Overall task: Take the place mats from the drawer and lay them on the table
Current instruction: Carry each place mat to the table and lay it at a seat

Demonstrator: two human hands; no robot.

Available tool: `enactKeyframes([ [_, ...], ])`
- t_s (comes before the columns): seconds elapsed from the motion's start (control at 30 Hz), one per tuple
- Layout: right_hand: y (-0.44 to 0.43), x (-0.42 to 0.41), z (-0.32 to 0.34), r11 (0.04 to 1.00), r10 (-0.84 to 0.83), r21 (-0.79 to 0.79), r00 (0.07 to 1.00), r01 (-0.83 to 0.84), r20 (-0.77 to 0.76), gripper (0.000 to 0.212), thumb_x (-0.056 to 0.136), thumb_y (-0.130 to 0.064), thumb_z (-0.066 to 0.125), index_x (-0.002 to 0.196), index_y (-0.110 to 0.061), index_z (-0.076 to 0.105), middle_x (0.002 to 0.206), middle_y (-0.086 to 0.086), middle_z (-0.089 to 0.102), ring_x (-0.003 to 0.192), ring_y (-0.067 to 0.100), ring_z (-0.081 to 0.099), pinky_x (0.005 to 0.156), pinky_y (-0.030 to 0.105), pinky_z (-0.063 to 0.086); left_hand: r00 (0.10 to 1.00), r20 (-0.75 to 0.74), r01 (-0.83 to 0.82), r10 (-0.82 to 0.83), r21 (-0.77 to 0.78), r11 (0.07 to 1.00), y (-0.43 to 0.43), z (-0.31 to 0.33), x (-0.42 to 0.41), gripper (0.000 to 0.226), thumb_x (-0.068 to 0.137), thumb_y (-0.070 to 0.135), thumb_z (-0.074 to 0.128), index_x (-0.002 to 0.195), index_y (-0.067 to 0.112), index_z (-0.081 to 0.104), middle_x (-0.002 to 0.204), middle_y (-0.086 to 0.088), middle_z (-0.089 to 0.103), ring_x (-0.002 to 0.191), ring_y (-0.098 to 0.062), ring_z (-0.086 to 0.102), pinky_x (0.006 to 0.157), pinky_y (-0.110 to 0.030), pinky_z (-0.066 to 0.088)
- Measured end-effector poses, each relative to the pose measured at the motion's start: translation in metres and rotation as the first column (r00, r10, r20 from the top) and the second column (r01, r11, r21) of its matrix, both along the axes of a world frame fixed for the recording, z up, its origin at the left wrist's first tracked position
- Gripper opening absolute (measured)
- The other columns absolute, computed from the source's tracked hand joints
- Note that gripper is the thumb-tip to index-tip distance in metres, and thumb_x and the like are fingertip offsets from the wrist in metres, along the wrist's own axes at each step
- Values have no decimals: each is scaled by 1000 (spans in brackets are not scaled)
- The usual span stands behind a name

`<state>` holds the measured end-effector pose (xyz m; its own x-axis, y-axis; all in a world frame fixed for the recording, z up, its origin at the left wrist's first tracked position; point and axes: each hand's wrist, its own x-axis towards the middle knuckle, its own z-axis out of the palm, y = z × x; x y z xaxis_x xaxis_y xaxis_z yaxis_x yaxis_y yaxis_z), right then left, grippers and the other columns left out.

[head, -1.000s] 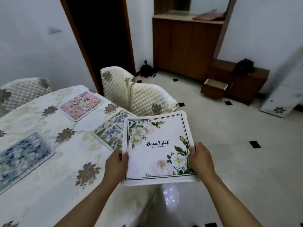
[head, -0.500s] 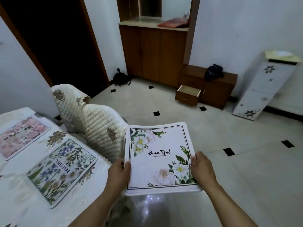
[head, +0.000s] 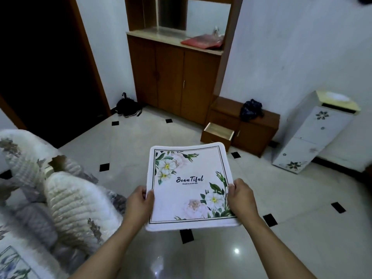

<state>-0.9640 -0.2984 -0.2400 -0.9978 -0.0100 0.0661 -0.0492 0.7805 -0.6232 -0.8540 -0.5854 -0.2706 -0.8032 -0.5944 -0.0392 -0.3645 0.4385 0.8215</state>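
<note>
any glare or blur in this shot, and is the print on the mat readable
Head view throughout: a glare spot shines on the glossy floor below the mat; the chairs at left are smeared by blur; the mat, gripped by the left hand and right hand, is sharp and its "BeauTiful" print readable; the doorway at upper left is nearly black.

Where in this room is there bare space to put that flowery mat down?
For the flowery mat, the floor between the chairs and the low cabinet is bare, as is the counter left of the red cloth. The table corner at lower left is crowded: a blue mat covers it.
</note>
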Motion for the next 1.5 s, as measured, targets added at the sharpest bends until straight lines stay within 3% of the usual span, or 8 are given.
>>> enactKeyframes([
  [0.17,-35,-92,-8,999,25,-35,999,-24,37,24,95,-18,48,72,-13,44,67,4,52,63,21,49,53,30,28,998,-16,-68,67,-43,997,-34,4,-81,25,90,27,56,66,24,48,59,7,56,55,-4,50,48,-22,34],
  [0.37,-120,-230,-31,970,240,-52,970,-238,46,24,96,-21,46,73,-15,45,69,4,53,65,21,50,56,32,30,962,13,-274,274,6,962,-89,-10,-163,20,90,26,54,72,18,54,63,0,63,58,-16,58,50,-27,40],
  [0.53,-209,-334,-34,881,473,-52,880,-470,42,24,96,-21,46,74,-12,47,68,4,52,64,21,48,55,31,28,857,56,-514,512,5,858,-122,-2,-211,21,91,24,55,72,13,53,62,-2,61,56,-15,54,52,-28,40],
  [0.8,-364,-412,-31,680,732,-106,680,-725,40,28,96,-21,47,70,-13,42,64,3,49,60,14,46,52,32,29,666,59,-744,743,-14,668,-198,3,-237,29,93,27,56,67,16,46,58,-1,54,51,-12,46,50,-30,38],
  [0.97,-472,-456,-40,657,751,-130,660,-743,26,29,95,-27,45,68,-15,42,62,4,50,58,19,48,54,33,39,633,44,-774,773,61,630,-293,-6,-279,22,92,28,53,75,14,55,65,-11,64,59,-27,61,54,-35,47],
  [1.17,-587,-514,-24,716,694,-143,720,-684,29,30,91,-36,47,67,-19,44,59,2,52,56,16,50,51,28,39,673,-15,-739,739,32,673,-420,7,-340,22,93,24,55,73,14,53,59,-9,61,44,-7,55,37,-16,39],
  [1.27,-643,-534,-17,719,684,-197,729,-667,30,29,91,-36,49,66,-20,45,58,1,53,54,15,50,49,29,39,684,4,-728,729,64,683,-480,15,-360,20,94,30,53,78,18,54,63,-7,64,50,-17,61,42,-33,49],
  [1.5,-791,-568,-22,619,777,-257,627,-742,57,28,92,-31,51,69,-15,48,61,10,56,53,20,49,47,31,40,589,-34,-807,807,14,590,-598,18,-380,21,92,29,55,72,22,54,55,-1,60,44,-4,56,35,-15,37],
])
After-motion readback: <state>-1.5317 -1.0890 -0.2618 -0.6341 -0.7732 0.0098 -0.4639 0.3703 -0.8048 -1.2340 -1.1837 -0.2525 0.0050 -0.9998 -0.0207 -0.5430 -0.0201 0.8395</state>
